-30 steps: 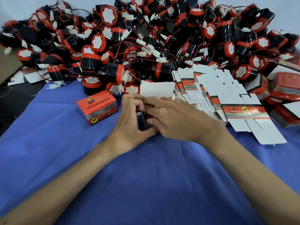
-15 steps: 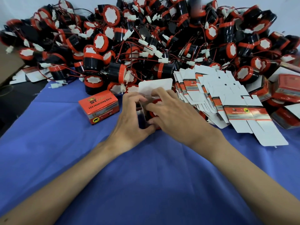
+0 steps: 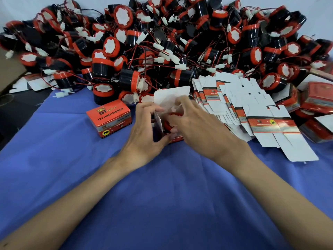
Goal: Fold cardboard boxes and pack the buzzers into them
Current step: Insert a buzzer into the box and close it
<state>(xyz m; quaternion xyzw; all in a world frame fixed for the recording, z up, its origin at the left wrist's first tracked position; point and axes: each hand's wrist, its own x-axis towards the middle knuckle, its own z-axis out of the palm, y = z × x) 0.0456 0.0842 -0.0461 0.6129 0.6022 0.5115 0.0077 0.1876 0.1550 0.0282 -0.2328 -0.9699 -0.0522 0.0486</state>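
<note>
Nearest the camera, a blue cloth (image 3: 162,204) is spread over the work surface, and both forearms are laid across it so that the hands meet at its middle. Just beyond, an open box (image 3: 175,140) is stood on the cloth and is gripped by the left hand (image 3: 144,136). The thumb is set against the near wall and the fingers are curled round the left side flap, presumably so that the carton is steadied and its mouth held spread. Inside it a buzzer (image 3: 167,124) is lodged, red rim uppermost. It is covered by the right hand (image 3: 198,127), whose fingers are bent down over it and whose thumb is pressed at its near edge, as if it were being seated together with its lead (the fingertips are blurred, so whether the wire itself is pinched cannot be told). The white lid flap (image 3: 171,95) is left standing behind, out of the way of the opening. To the left, a finished box (image 3: 109,118) is set aside, closed. To the right, flat box blanks (image 3: 252,112) are fanned within reach. Farthest back, the heap of buzzers (image 3: 162,42) is piled, wires tangled.
</note>
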